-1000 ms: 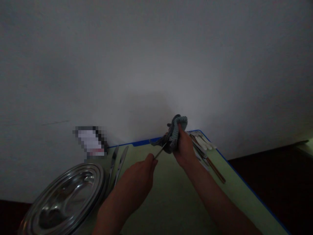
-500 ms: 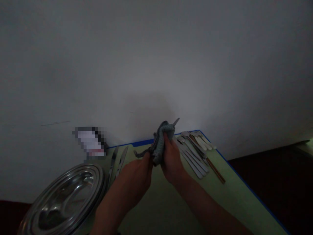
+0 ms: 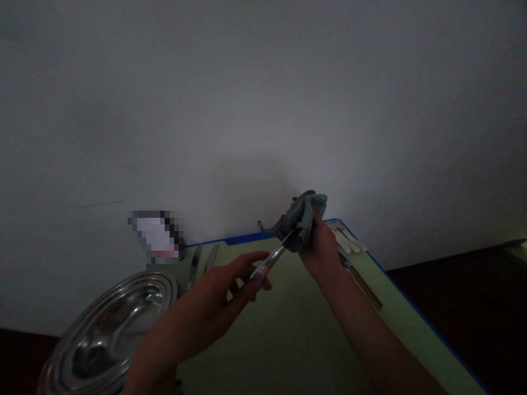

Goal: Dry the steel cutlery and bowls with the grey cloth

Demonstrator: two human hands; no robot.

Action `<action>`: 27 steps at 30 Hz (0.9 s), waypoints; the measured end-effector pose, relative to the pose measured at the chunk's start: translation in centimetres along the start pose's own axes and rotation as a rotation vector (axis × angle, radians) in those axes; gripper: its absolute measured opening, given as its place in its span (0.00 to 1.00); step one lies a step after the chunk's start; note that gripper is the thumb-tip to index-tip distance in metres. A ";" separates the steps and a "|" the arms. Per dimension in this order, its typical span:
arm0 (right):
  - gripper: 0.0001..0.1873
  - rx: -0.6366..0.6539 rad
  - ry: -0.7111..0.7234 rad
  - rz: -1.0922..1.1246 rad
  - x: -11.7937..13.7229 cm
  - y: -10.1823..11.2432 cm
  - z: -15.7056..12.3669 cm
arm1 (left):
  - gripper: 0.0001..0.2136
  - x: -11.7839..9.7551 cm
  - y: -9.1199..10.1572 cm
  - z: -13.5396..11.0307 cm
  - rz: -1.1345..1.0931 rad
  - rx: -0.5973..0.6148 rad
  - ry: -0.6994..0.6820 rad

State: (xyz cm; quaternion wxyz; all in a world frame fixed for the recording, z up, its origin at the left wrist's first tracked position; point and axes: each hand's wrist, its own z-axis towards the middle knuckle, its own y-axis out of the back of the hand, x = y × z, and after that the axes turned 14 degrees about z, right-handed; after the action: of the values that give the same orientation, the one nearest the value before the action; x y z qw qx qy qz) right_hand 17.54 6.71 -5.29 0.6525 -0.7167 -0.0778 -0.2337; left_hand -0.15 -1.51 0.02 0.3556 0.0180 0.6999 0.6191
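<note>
My left hand (image 3: 230,288) holds one end of a shiny metal table knife (image 3: 272,260) between thumb and fingers. The knife slants up and to the right into a bunched grey-green cloth (image 3: 303,219). My right hand (image 3: 323,249) is closed round that cloth, which wraps the far part of the knife and hides it. A loose corner of the cloth hangs out to the left. Both hands are above the pale green tabletop (image 3: 280,340).
Steel oval divided trays (image 3: 164,280) are stacked at the left. Two knives (image 3: 194,266) lie beside them, near a pixelated upright object (image 3: 154,236). At the right are white-handled cutlery (image 3: 343,241) and a brown stick-like utensil (image 3: 368,288). A wall (image 3: 263,109) rises behind the table.
My right hand and the cloth have moved right and slightly up, away from my left hand. More of the knife now shows between the hands, and its tip no longer sticks out beyond the cloth.
</note>
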 end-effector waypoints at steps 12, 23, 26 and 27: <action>0.20 0.080 -0.128 -0.219 -3.7 -1.5 -5.1 | 0.10 -0.2 -0.2 1.8 0.118 -0.278 0.196; 0.19 0.132 -0.146 -0.209 -4.2 -1.0 -5.3 | 0.12 0.4 -0.9 2.4 0.006 -0.097 0.182; 0.19 0.117 -0.161 -0.178 -4.3 -0.8 -5.1 | 0.12 0.1 -1.4 2.9 0.056 -0.144 0.191; 0.19 0.104 -0.144 -0.183 -4.3 -0.8 -5.1 | 0.12 0.0 -1.6 3.0 0.077 -0.164 0.190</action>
State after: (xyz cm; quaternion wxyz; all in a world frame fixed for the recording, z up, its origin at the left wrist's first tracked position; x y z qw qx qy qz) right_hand 12.28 2.67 -6.25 0.6574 -0.6866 -0.2016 -0.2361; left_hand 2.07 0.72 -1.30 0.2639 -0.0430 0.6764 0.6863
